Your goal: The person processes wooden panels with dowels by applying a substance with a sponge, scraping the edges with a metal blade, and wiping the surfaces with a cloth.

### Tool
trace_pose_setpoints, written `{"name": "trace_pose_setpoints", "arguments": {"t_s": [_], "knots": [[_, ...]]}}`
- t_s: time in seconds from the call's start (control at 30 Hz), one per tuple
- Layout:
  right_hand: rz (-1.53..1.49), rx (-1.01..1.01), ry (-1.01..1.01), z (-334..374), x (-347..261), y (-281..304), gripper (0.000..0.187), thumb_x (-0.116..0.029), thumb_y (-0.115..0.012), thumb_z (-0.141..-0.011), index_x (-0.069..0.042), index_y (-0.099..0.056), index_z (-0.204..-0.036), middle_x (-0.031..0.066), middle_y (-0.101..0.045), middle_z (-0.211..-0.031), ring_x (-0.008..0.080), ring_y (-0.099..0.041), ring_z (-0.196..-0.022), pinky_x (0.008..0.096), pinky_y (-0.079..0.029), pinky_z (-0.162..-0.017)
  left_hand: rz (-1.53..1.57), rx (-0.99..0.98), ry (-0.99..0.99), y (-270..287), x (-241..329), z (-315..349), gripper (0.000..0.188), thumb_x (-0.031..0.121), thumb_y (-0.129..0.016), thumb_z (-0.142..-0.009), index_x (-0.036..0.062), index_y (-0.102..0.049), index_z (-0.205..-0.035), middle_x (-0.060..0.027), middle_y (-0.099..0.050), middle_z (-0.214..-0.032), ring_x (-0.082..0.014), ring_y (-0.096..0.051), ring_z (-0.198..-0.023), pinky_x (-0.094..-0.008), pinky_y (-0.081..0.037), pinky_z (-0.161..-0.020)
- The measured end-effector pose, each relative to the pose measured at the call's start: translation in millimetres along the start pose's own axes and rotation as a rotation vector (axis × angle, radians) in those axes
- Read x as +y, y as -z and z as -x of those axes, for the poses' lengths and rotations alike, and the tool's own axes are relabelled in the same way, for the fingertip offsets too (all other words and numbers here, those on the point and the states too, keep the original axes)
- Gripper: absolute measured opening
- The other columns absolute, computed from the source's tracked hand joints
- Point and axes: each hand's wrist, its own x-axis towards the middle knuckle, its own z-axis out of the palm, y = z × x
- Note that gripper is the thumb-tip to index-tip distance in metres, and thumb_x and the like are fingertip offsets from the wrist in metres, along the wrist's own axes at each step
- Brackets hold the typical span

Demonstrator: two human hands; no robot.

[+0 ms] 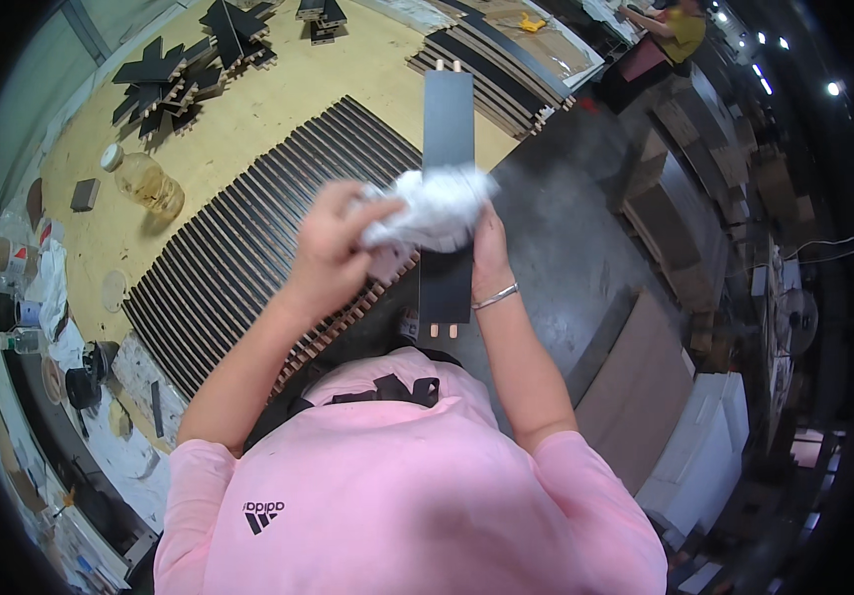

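Observation:
My right hand (489, 248) grips a long dark board (447, 119) by its side edge, and the board stands lengthwise in front of me. Pairs of wooden dowels stick out of both its ends. Bunched in my left hand (333, 243) is a white cloth (432, 206), pressed across the middle of the board's face and slightly blurred. The cloth hides part of the board and some of my right fingers. Close to my left hand, a wide row of dark slats (268, 218) lies side by side on the yellowish table (338, 74).
More dark boards are stacked (491, 74) at the far edge, with loose piles (179, 84) at the far left. A jar of yellowish liquid (149, 183) and a plastic bottle (5, 256) stand at left. Cartons (680, 218) line the floor at right. Another person (680, 35) works far right.

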Motion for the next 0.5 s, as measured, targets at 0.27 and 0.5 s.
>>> {"name": "trace_pose_setpoints", "arguments": {"t_s": [0.27, 0.5], "knots": [[0.162, -0.253, 0.081, -1.7, -19.6, -19.0, 0.066, -0.051, -0.020, -0.106, 0.001, -0.059, -0.113, 0.0136, -0.066, -0.103, 0.0194, -0.065, -0.084, 0.0341, -0.058, -0.073, -0.293, 0.050, 0.186, 25.0, -33.3, 6.4, 0.037, 0.007, -0.075, -0.071, 0.0104, -0.071, -0.107, -0.0149, -0.060, -0.107, -0.0329, -0.060, -0.097, -0.0377, -0.048, -0.083], [0.252, -0.205, 0.102, 6.6, -15.2, -29.4, 0.069, -0.051, -0.018, -0.106, 0.001, -0.064, -0.109, 0.0109, -0.068, -0.095, 0.0155, -0.064, -0.076, 0.0281, -0.057, -0.071, -0.476, -0.153, 0.256, 16.6, 7.4, 8.5, 0.039, 0.027, -0.076, -0.079, 0.0064, -0.070, -0.111, -0.0110, -0.071, -0.094, -0.0237, -0.066, -0.093, -0.0366, -0.047, -0.083]]}}
